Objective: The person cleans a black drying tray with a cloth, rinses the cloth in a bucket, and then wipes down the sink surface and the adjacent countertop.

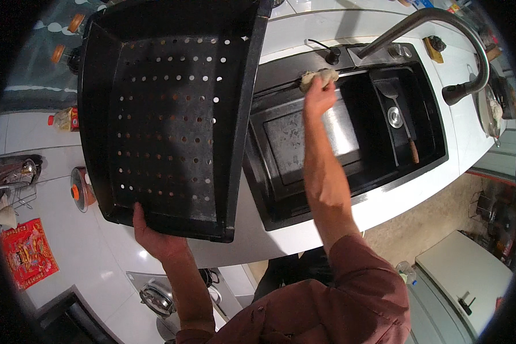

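My left hand grips the near edge of a black perforated drain basket, which is held up and tilted to the left of the sink. In my right hand is a bunched, pale cloth, against the back rim of the black sink. A metal panel with water marks lies under my right forearm, across the left part of the sink. A spatula with a wooden handle lies in the right basin, beside a round steel drain.
The gooseneck faucet arches over the right side, with a soap dispenser near its base. A sponge sits behind the sink. A lidded orange jar and a bottle stand left of the basket.
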Action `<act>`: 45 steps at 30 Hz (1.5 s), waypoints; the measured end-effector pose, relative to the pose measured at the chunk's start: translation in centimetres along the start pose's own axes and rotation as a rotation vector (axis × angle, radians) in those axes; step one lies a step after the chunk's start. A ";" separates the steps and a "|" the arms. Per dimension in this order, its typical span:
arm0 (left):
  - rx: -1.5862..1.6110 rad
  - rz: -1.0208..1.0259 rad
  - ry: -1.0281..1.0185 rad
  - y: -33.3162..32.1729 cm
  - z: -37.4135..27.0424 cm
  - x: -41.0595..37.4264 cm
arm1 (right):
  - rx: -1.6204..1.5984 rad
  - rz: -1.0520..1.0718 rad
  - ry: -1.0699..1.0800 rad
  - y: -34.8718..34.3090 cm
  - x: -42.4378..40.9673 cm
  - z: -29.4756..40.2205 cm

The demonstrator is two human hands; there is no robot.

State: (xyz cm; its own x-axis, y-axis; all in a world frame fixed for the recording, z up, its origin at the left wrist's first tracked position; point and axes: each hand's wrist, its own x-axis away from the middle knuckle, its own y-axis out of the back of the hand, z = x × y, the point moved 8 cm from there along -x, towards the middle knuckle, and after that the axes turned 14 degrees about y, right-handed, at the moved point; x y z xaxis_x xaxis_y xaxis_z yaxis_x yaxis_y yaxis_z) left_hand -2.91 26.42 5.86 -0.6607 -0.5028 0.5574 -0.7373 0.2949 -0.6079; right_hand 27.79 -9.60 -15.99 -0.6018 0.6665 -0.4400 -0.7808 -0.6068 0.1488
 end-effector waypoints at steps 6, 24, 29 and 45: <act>-0.060 -0.086 -0.042 -0.3 -0.3 0.8 | -0.183 0.280 -0.046 -3.6 13.8 6.8; -0.050 -0.046 -0.022 -1.0 0.7 -0.1 | -0.110 0.134 0.007 -0.7 5.0 -4.9; -0.080 -0.059 -0.031 -0.1 0.4 0.4 | -0.061 0.432 0.312 -2.7 13.6 3.9; -0.087 -0.010 -0.014 -1.1 1.9 -0.8 | -0.055 0.772 0.628 -3.0 12.1 5.1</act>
State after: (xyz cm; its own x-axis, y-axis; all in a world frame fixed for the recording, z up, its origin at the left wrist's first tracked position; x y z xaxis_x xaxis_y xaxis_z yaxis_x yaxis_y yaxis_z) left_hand -1.30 24.96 4.99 -0.6518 -0.5170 0.5548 -0.7536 0.3594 -0.5504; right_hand 22.05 2.49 -17.29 -0.7307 -0.2597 -0.6314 -0.1945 -0.8073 0.5571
